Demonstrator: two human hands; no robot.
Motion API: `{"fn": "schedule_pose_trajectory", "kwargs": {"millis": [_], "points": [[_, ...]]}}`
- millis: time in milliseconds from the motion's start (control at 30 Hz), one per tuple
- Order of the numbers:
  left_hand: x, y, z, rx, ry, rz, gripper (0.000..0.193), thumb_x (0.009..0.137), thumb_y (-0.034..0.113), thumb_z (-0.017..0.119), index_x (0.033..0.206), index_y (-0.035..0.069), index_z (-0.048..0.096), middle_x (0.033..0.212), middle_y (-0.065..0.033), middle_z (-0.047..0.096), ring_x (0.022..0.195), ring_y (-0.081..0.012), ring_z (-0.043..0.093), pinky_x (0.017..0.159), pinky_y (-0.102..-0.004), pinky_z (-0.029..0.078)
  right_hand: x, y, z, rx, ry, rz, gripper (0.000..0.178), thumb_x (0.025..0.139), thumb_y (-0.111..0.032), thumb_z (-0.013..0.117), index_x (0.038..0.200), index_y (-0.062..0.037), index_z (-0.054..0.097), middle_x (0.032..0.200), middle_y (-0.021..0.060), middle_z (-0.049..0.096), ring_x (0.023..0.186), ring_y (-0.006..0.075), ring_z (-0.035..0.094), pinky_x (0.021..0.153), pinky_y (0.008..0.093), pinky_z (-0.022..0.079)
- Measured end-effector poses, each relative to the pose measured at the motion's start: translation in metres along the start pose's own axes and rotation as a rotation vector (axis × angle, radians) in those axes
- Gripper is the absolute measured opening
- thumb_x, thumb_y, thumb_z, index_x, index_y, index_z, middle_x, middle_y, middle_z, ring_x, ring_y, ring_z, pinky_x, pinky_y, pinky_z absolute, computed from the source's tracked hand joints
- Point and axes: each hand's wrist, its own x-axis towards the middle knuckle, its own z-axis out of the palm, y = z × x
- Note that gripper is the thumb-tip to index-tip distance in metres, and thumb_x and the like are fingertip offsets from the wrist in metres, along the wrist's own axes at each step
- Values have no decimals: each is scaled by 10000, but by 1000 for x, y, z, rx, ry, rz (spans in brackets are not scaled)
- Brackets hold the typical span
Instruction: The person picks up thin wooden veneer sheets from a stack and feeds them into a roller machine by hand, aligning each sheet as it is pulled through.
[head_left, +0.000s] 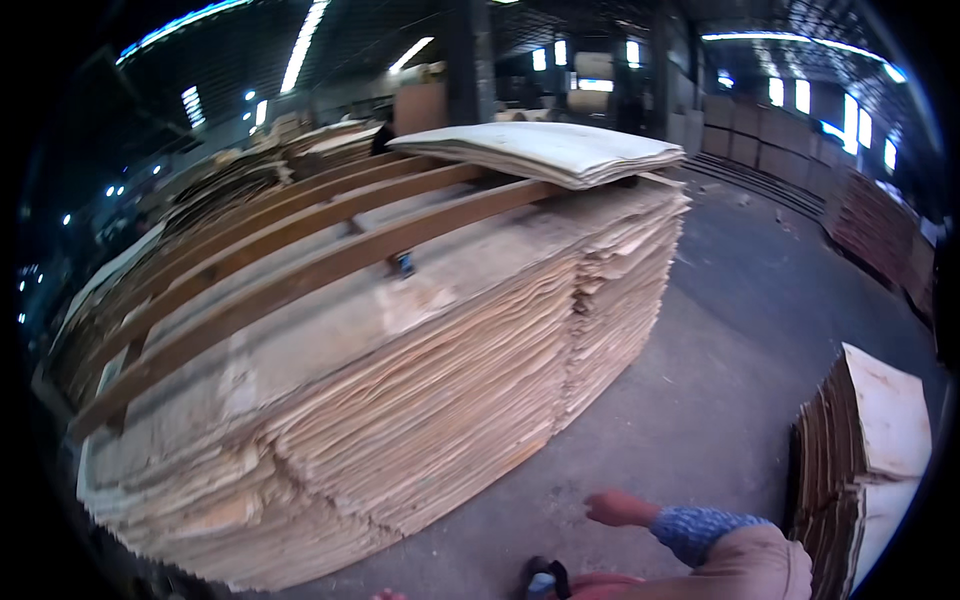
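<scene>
Over the grey floor, my right hand [618, 508] reaches leftward from a blue patterned cuff, its fingers loosely stretched and nothing visible in them. It touches nothing. Only a sliver of my left hand [388, 595] shows at the lower edge, so its fingers cannot be made out. In front of me stands a long, waist-high stack of thin wood veneer sheets [440, 420], with ragged edges. Several brown beams of a frame [330, 255] lie lengthwise across its top. At the far end of the beams rests a small pile of pale veneer sheets [550, 145].
A lower stack of veneer sheets [890, 420] stands close on my right. More piled sheets [240, 180] lie behind the frame at the left. Large stacked blocks [760, 140] line the far right, and a dark pillar [470, 65] rises behind. My shoe [543, 580] shows below.
</scene>
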Motion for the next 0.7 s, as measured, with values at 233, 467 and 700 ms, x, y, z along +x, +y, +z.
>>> {"fn": "schedule_pose_trajectory", "kwargs": {"millis": [233,467,700], "points": [[94,-33,337,256,-686,146,342,957,281,535,1172,15,535,983,-150,658,839,-244,659,703,-344,553,-132,162,10,76,22,583,413,823,-414,588,1116,-131,664,1047,160,666,943,373,629,833,447,504],[131,-129,646,174,-903,137,446,975,305,509,1315,31,419,1227,-156,572,1036,-268,615,814,-345,526,-110,295,-68,182,97,530,412,840,-416,588,1128,-129,651,1012,161,668,904,370,632,787,443,510],[196,-158,869,88,-890,152,581,917,365,607,1350,45,389,1382,-165,431,1235,-293,477,976,-378,433,64,298,-397,140,600,74,320,861,-262,628,1105,-56,640,997,181,664,893,362,637,774,411,516]]}}
